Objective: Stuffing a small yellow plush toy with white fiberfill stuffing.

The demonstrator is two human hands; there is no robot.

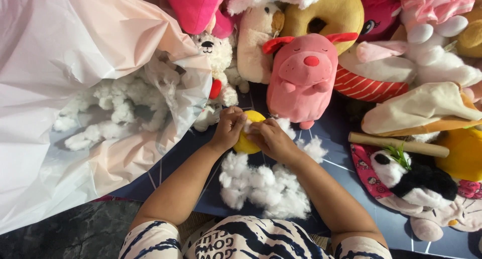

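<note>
Both our hands meet on one small yellow plush piece [247,138], held just above the dark blue mat [346,171], dead centre in front of us. Left hand [228,128] comes in from the left, fingers curled shut over its upper-left side; right hand [268,138] closes on it from the right, fingertips pressing at the top edge w/ a tuft of white stuffing at that spot. The two hands touch or nearly touch over the top. Neither hand is nearer: the piece sits between them, gripped from both sides.

Piece looks rounded, soft, bright yellow, roughly egg-shaped; long axis runs approx. away from us and slightly right, though the hands hide most of it. Can't tell whether an opening sits under the fingers.

Directly below the hands, btw. our forearms: loose pile of white stuffing [263,183] on the mat. Left of us, a big pale pink plastic bag [60,53], open, w/ more stuffing inside. Just beyond the hands, a pink plush dog [301,78] standing upright. Right side: a wooden stick [396,144] lying across other plush toys, well apart from both hands.
</note>
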